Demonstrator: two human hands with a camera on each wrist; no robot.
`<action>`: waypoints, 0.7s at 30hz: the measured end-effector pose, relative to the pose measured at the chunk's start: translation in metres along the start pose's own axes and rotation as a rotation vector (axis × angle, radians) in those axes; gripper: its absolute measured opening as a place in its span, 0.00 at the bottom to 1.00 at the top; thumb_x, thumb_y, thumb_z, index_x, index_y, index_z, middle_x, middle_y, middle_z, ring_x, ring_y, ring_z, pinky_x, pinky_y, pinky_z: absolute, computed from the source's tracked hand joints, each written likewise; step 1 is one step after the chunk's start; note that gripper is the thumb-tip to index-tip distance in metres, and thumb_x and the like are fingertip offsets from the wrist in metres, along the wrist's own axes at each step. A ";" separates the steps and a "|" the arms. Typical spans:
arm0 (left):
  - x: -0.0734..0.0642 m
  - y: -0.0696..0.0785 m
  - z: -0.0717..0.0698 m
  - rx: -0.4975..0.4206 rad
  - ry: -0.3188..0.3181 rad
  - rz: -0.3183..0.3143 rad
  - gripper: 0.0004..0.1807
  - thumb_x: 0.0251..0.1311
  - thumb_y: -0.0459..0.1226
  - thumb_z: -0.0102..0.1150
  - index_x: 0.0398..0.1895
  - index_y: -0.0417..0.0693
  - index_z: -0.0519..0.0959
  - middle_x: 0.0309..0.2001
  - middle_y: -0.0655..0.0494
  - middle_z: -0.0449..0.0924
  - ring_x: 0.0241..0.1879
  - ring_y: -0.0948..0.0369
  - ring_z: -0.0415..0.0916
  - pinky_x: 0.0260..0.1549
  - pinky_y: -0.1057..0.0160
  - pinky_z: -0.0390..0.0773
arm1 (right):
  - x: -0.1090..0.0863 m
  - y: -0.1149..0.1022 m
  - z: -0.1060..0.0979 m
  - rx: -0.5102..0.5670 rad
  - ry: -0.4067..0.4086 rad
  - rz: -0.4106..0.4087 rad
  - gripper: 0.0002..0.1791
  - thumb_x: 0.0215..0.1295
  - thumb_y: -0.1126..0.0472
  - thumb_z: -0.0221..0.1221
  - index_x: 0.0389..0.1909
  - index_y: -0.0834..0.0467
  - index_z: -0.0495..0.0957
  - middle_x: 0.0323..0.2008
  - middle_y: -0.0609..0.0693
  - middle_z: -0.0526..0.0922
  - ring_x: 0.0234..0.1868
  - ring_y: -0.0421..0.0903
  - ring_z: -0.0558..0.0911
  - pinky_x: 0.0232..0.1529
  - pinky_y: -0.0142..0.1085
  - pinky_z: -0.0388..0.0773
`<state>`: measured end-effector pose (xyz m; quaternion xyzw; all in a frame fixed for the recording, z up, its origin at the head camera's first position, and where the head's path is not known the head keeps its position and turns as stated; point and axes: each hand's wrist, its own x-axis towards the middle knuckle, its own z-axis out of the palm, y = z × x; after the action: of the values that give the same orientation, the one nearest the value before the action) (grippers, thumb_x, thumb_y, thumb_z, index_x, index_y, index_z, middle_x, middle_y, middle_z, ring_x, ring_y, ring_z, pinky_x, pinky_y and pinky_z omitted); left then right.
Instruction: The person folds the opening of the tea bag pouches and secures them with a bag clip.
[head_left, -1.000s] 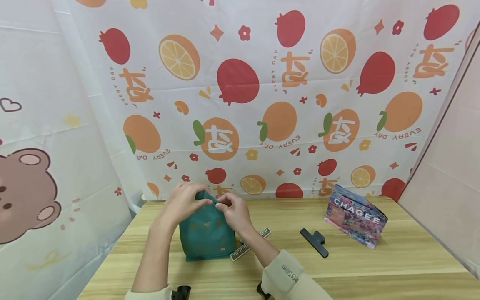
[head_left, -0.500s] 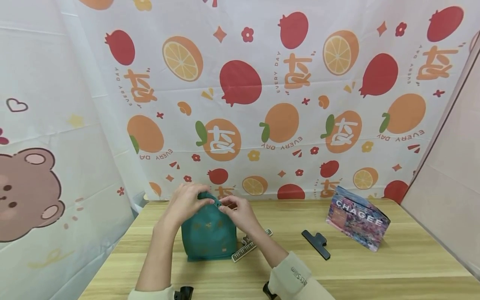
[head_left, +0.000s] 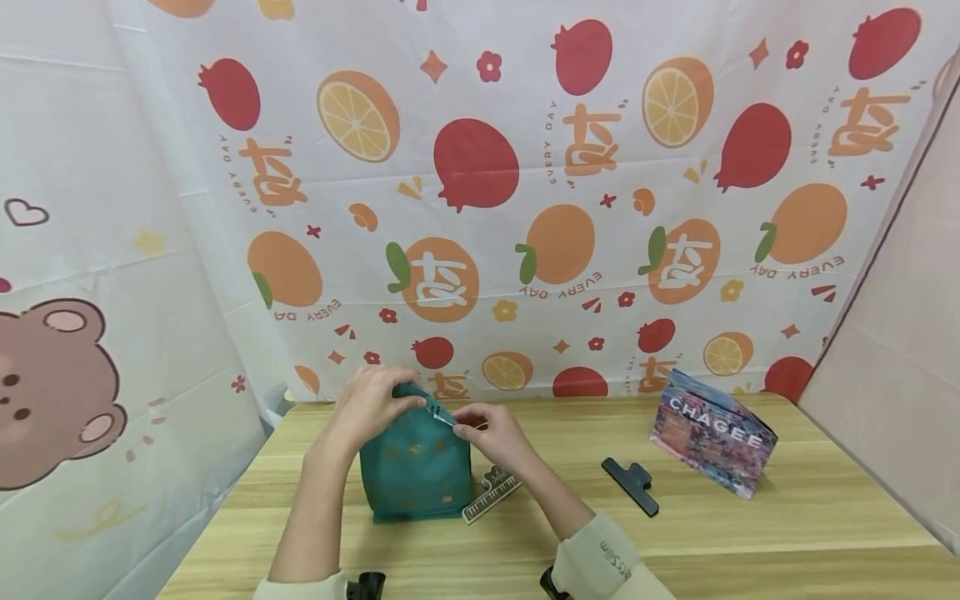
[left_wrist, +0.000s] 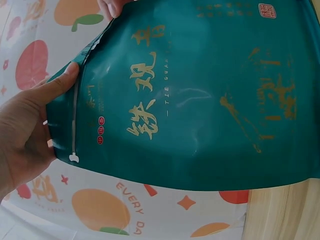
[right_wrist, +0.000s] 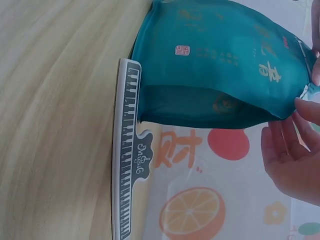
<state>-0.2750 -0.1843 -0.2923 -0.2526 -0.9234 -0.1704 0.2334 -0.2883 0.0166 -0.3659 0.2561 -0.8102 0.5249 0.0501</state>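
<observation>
A teal tea pouch point(head_left: 415, 471) with gold lettering stands upright on the wooden table. My left hand point(head_left: 372, 406) pinches its top edge at the left, the thumb point(left_wrist: 70, 70) pressing on the front near a pale strip. At the top right corner, my right hand point(head_left: 495, 433) grips the same edge between thumb and fingers; in the right wrist view that hand point(right_wrist: 295, 150) has its fingertips behind the corner. Between the hands the rim slants down to the right. Just right of the pouch lies a piano-patterned bag clip point(right_wrist: 127, 150).
Further right on the table point(head_left: 540, 533) lies a black bag clip point(head_left: 631, 485). Behind it a colourful CHAGEE pouch point(head_left: 712, 433) stands tilted. A fruit-print cloth point(head_left: 555, 250) hangs at the table's back edge.
My right hand has slid rightward and slightly down along the pouch's top edge, from near its middle to the right corner. The left hand keeps its hold; the pouch stays in place.
</observation>
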 end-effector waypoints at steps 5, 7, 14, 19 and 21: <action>-0.002 0.001 0.001 0.001 -0.011 -0.010 0.12 0.46 0.39 0.70 0.35 0.45 0.82 0.35 0.53 0.81 0.38 0.52 0.76 0.45 0.45 0.66 | 0.000 0.001 0.002 -0.001 0.015 0.007 0.09 0.61 0.65 0.59 0.41 0.61 0.81 0.34 0.47 0.81 0.35 0.42 0.78 0.34 0.32 0.74; -0.002 0.001 0.001 0.003 -0.013 -0.010 0.13 0.46 0.39 0.70 0.35 0.45 0.82 0.35 0.52 0.81 0.38 0.52 0.76 0.46 0.45 0.66 | 0.001 0.003 0.004 0.000 0.032 0.005 0.08 0.60 0.65 0.59 0.40 0.62 0.81 0.33 0.47 0.81 0.33 0.42 0.78 0.33 0.32 0.74; -0.002 0.003 0.001 -0.005 -0.006 -0.011 0.11 0.46 0.39 0.70 0.34 0.46 0.82 0.33 0.55 0.81 0.37 0.53 0.76 0.46 0.46 0.66 | 0.002 0.008 0.012 0.012 0.111 -0.048 0.04 0.57 0.68 0.61 0.34 0.62 0.81 0.27 0.46 0.80 0.28 0.40 0.77 0.30 0.31 0.74; -0.004 0.004 0.001 -0.007 -0.005 0.000 0.10 0.46 0.38 0.70 0.33 0.46 0.82 0.32 0.56 0.81 0.36 0.54 0.76 0.47 0.46 0.65 | 0.001 0.008 0.015 0.023 0.156 -0.066 0.03 0.55 0.70 0.62 0.31 0.64 0.81 0.24 0.46 0.79 0.26 0.39 0.75 0.28 0.30 0.73; -0.004 0.004 0.001 -0.007 -0.004 0.003 0.10 0.46 0.38 0.70 0.33 0.46 0.82 0.31 0.56 0.81 0.35 0.54 0.76 0.47 0.46 0.65 | 0.001 0.009 0.016 0.025 0.161 -0.065 0.02 0.55 0.70 0.62 0.30 0.64 0.82 0.24 0.46 0.79 0.25 0.38 0.75 0.27 0.30 0.73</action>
<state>-0.2699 -0.1826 -0.2946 -0.2551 -0.9230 -0.1726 0.2308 -0.2904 0.0049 -0.3802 0.2399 -0.7882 0.5518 0.1292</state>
